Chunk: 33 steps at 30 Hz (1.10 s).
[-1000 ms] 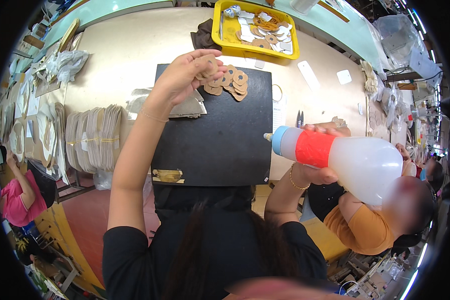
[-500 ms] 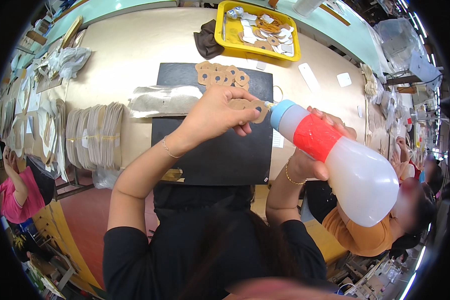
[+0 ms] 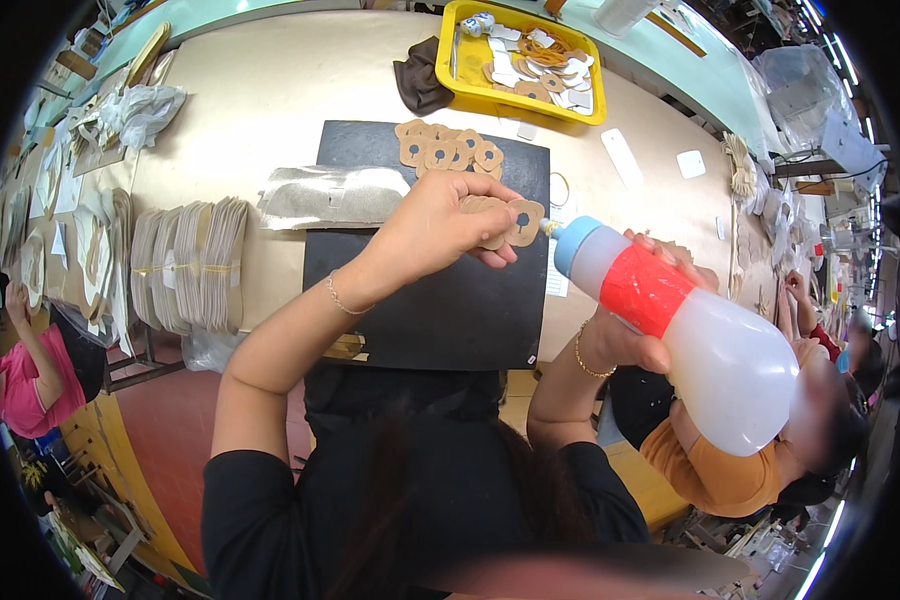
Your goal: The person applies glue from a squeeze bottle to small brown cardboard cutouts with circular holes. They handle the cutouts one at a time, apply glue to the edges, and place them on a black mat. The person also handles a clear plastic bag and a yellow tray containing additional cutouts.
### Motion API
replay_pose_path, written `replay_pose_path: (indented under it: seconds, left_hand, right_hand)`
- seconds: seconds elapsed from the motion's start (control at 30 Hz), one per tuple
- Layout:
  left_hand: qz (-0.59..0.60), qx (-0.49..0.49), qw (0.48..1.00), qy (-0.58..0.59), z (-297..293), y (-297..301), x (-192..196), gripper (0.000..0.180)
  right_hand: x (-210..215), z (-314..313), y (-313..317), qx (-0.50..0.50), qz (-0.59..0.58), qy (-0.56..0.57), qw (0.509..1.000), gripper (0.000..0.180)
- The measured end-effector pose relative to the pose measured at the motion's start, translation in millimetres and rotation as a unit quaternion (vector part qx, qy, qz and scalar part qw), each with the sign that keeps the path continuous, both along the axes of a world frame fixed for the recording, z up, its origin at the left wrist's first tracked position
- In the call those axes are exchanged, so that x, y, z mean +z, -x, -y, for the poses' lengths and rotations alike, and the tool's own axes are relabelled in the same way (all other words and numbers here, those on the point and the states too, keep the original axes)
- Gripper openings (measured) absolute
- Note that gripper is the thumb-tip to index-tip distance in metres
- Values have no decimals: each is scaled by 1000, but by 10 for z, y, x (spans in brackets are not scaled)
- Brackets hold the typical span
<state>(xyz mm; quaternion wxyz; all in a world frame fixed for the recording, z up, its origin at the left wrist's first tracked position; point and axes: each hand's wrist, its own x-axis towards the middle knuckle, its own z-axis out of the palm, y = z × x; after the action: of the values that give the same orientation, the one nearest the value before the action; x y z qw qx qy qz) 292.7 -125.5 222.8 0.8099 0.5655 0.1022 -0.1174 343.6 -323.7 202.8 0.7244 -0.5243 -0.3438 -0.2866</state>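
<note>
A worker's left hand (image 3: 450,222) is pinching a fanned stack of tan patches (image 3: 525,223) above a black board (image 3: 420,310) on the desk (image 3: 270,90), the foremost patch showing a dark keyhole-shaped mark. The right hand (image 3: 615,338) is wrapping around a translucent squeeze bottle (image 3: 725,365) — blue-collared, red-banded and tilting its nozzle toward that patch; whether the tip is touching the edge is hard to make out. The bottle is hiding much of the right palm, while the left hand is covering most of the held stack and the end of a silvery sheet (image 3: 330,196). More patches (image 3: 440,153) are lying overlapped at the board's far edge, partly screened by the left hand. Beyond, a yellow tray (image 3: 525,104) is holding jumbled pieces; at right, a blurred co-worker (image 3: 715,455) is sitting partly behind the bottle.
</note>
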Motion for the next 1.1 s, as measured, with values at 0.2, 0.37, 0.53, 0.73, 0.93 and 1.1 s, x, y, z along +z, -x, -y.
replay_pose_path:
  seconds: [0.2, 0.37, 0.53, 0.73, 0.93, 1.1]
  left_hand:
    - [14, 11, 999, -37, 4, -10, 2, 26]
    - [14, 11, 999, -38, -7, -7, 6, 27]
    - [1, -8, 994, -112, -57, -90, -184, 28]
    - [11, -4, 959, -284, -245, -590, -569, 25]
    - [-8, 50, 993, -110, -456, -633, -559, 34]
    - [-5, 34, 999, 12, -361, -340, -388, 35]
  right_hand:
    - [-78, 39, 50, 28, 3, 52, 998, 89]
    - [-73, 75, 59, 33, -3, 101, 994, 89]
    - [-83, 51, 173, 39, -89, -3, 995, 88]
    - [-67, 87, 176, 33, -97, 5, 995, 87]
    - [-54, 173, 157, 43, -115, -15, 992, 86]
    - [-33, 92, 62, 91, -96, -41, 990, 88]
